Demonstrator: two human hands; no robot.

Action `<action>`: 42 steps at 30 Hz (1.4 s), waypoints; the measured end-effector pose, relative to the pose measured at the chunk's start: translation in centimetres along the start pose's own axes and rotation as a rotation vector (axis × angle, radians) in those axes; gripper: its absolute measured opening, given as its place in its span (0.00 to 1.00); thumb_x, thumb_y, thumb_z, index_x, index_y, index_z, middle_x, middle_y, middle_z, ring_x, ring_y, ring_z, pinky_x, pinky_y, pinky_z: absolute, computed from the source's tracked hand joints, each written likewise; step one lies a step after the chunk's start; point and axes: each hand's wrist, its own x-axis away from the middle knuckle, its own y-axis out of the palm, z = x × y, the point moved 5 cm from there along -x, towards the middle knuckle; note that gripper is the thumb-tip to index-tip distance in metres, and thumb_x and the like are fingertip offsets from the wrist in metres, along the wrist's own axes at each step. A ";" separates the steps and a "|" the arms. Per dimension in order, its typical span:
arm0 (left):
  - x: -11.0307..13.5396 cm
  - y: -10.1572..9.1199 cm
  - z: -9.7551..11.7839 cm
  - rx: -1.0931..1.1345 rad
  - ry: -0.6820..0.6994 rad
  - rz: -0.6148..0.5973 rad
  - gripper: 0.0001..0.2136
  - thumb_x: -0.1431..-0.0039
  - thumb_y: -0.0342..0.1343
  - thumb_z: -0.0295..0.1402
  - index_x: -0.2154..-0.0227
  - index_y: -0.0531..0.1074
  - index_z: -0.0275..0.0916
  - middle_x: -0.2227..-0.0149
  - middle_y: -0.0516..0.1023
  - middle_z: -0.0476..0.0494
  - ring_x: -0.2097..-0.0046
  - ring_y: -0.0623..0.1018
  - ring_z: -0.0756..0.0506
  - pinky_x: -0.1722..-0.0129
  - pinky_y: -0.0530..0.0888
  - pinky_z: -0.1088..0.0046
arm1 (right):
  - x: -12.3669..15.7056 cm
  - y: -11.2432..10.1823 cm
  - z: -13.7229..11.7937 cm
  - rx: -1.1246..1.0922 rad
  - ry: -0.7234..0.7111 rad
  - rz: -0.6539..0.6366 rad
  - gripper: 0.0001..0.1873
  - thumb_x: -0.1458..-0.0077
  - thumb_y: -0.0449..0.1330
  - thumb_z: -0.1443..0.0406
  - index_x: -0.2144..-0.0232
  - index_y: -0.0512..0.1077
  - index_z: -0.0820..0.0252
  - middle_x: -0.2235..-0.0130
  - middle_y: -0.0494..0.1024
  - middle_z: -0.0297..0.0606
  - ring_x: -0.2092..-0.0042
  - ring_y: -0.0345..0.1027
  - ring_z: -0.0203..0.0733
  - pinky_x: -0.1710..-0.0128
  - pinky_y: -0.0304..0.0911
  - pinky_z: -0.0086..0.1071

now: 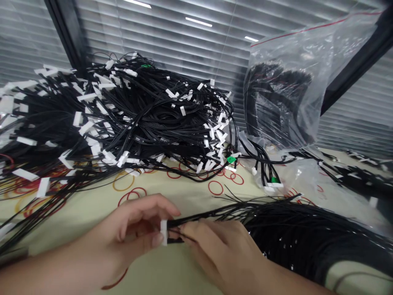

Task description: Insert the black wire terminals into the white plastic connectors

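Between my two hands is a white plastic connector with black wires running out of its right side. My left hand pinches the connector from the left, thumb on its lower face and fingers curled behind it. Just right of the connector, my right hand has its fingers closed on a thin black wire; the fingertips are partly hidden. A thick bundle of loose black wires spreads over the table to the right, beyond my right hand.
A large heap of black cables with white connectors fills the back left. Red rubber bands lie scattered on the pale table. At the back right stands a clear plastic bag of black wires, against window blinds.
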 end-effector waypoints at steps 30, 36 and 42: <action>-1.1 -0.1 0.1 0.092 0.096 0.056 0.12 0.43 0.64 0.39 0.57 0.75 0.46 0.71 0.73 0.53 0.71 0.68 0.50 0.73 0.61 0.76 | 0.4 -0.8 0.3 0.024 0.034 0.123 0.19 0.33 0.46 0.73 0.58 0.77 0.68 0.69 0.77 0.40 0.71 0.72 0.35 0.72 0.70 0.25; -0.7 0.1 -0.1 0.065 0.071 0.051 0.12 0.42 0.64 0.39 0.55 0.75 0.48 0.67 0.78 0.52 0.66 0.73 0.48 0.67 0.67 0.77 | 0.6 -0.1 0.3 0.130 -0.012 -0.037 0.11 0.42 0.53 0.77 0.63 0.74 0.64 0.67 0.78 0.37 0.69 0.71 0.39 0.71 0.70 0.30; -0.4 -0.2 -0.6 0.012 0.027 0.069 0.17 0.46 0.68 0.40 0.54 0.74 0.51 0.66 0.79 0.53 0.64 0.74 0.47 0.64 0.69 0.76 | 0.7 0.1 0.1 0.096 -0.044 -0.001 0.09 0.43 0.53 0.74 0.65 0.72 0.63 0.69 0.76 0.37 0.71 0.68 0.39 0.76 0.62 0.32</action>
